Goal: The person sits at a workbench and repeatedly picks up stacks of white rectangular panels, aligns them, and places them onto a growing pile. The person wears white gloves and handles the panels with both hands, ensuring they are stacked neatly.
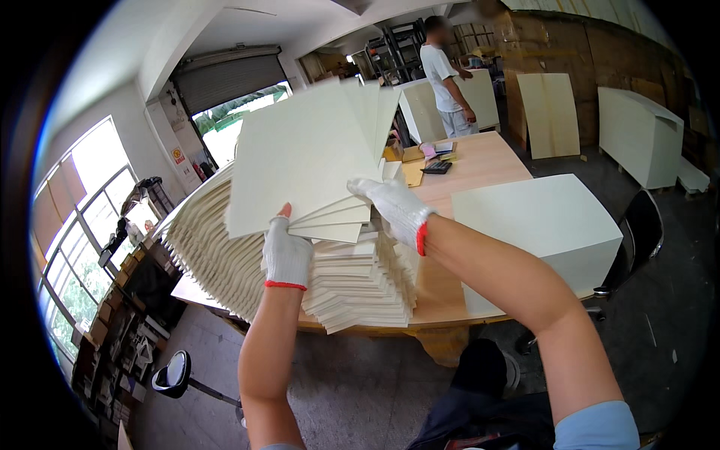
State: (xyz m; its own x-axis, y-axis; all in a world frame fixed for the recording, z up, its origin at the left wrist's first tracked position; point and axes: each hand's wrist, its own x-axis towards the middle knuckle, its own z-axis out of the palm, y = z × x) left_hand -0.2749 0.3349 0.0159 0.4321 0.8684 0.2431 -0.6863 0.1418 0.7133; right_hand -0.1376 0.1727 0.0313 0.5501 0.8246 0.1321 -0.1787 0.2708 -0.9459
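My left hand, in a white knit glove with a red cuff and a bare thumb tip, grips the near edge of a fanned batch of cream paper sheets. The thumb lies on top; the fingers underneath are hidden. At the batch's right edge, my right hand, gloved the same way, is closed on the sheets. The batch is raised and tilted over a tall stack of cream sheets, whose layers are staggered. More wavy-edged layers run along the stack's left side.
The wooden table also bears a neat white paper stack at right and a calculator farther back. A black chair stands at the right, a stool at lower left. Beyond the table stands another person.
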